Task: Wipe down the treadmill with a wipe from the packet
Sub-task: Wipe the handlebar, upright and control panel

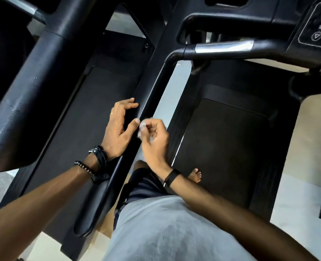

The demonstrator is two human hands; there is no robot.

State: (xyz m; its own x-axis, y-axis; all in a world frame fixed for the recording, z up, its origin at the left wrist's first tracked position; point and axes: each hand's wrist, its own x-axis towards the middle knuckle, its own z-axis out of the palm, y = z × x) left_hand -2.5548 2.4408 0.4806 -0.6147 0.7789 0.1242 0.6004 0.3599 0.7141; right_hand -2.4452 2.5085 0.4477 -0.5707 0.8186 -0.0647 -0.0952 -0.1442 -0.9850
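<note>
pinched in my right hand [154, 137] is a small crumpled whitish wipe [142, 127] just above the black treadmill side rail [152, 95], left hand [118, 129] open beside it; i'd spread it flat before rubbing along the rail

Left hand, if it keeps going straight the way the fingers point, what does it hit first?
Probably the black handrail. The left hand has its fingers aimed up and to the right, fingertips close beside that rail, with nothing visible between. Depth is unclear, so it might pass just under the rail.
</note>
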